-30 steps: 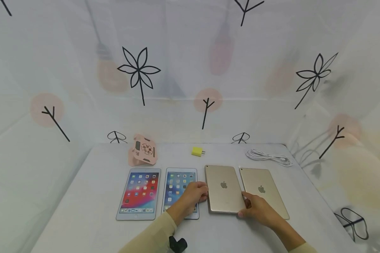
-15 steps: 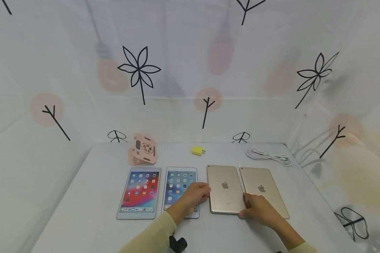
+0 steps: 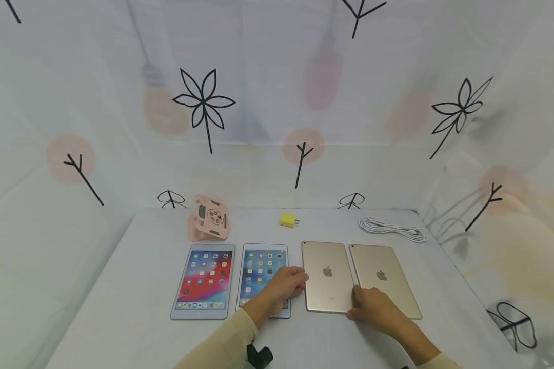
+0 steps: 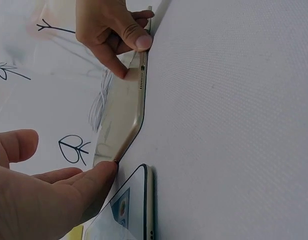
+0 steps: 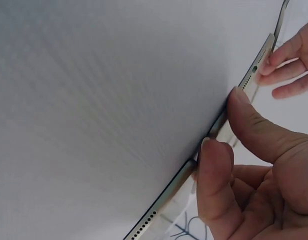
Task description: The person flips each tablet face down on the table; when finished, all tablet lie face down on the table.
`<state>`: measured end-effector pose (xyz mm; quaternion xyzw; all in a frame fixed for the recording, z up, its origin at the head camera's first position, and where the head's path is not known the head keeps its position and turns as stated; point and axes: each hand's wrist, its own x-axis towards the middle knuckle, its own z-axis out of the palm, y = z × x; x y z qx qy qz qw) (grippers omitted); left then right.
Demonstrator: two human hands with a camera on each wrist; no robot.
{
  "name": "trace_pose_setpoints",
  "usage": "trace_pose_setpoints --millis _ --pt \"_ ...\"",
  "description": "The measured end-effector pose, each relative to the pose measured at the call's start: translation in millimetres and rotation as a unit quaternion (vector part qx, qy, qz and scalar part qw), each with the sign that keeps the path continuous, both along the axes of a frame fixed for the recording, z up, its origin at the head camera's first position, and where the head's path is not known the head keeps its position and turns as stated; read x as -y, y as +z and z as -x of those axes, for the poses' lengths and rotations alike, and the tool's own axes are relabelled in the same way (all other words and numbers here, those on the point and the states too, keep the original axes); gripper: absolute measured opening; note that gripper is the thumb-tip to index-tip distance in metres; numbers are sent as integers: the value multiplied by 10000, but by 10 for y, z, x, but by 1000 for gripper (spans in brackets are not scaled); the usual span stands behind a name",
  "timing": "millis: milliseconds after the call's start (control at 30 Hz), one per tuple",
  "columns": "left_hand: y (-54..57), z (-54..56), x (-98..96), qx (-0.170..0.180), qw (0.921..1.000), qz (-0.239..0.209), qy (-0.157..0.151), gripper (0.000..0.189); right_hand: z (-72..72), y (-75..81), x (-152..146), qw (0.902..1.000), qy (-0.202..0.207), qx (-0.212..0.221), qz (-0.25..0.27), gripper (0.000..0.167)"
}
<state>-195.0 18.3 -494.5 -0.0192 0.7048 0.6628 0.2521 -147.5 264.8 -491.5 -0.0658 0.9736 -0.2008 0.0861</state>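
A gold tablet (image 3: 327, 277) lies back up on the white table, a dark apple logo on its back. My left hand (image 3: 281, 287) touches its left edge with the fingertips; in the left wrist view those fingers (image 4: 94, 185) are extended and the thumb stands apart. At the lower right corner, my right hand (image 3: 376, 307) grips the same tablet, thumb against the bottom edge. Close on the right lies a second gold tablet (image 3: 385, 274), partly covered by my right hand. My left hand and wrist hide part of a white tablet with a lit blue screen (image 3: 263, 256).
Another white tablet with a red and blue screen (image 3: 205, 277) lies at the left. Along the back are a pink folding stand (image 3: 211, 218), a yellow plug adapter (image 3: 288, 220) and a coiled white cable (image 3: 392, 229). A patterned white cloth (image 3: 258, 169) rises behind the table.
The gripped gold tablet has shifted slightly right, and its lower right corner has come down toward the table. My left hand followed it right; my right hand moved slightly down along the corner.
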Motion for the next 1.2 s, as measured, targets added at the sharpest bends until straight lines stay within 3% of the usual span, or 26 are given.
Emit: trace_pose_setpoints --millis 133,300,400,467,567,667,733,800,933,1067,1200 --pt "-5 -7 27 7 10000 -32 -55 50 5 9 3 9999 98 50 -118 42" --pt "82 -53 141 -77 9994 -196 -284 52 62 86 -29 9992 222 67 -340 66" --pt "185 -79 336 -189 9988 -324 -303 54 123 158 6 9995 203 34 229 72" --pt "249 -85 516 -275 9989 -350 -141 55 167 192 65 9949 210 86 988 71" --pt "296 -77 806 -432 9983 -58 397 55 221 223 216 9680 262 556 2433 75" --pt "269 -85 1047 -504 9929 442 979 52 236 230 427 9250 178 1164 3611 81" --pt "222 -100 1154 -456 9888 692 1238 50 235 224 581 8971 18 1539 4141 85" --pt "167 -121 1225 -379 9873 743 1350 49 224 214 724 8780 -122 1865 4407 89" --pt "83 -169 1264 -213 9894 594 1311 50 189 183 926 8533 -329 2411 4611 91" --pt "45 -186 1248 -260 9908 515 1221 52 183 149 996 8312 -435 2657 4865 89" --pt "26 -173 1245 -344 9913 537 1149 54 210 126 1010 8167 -507 2780 5032 87"
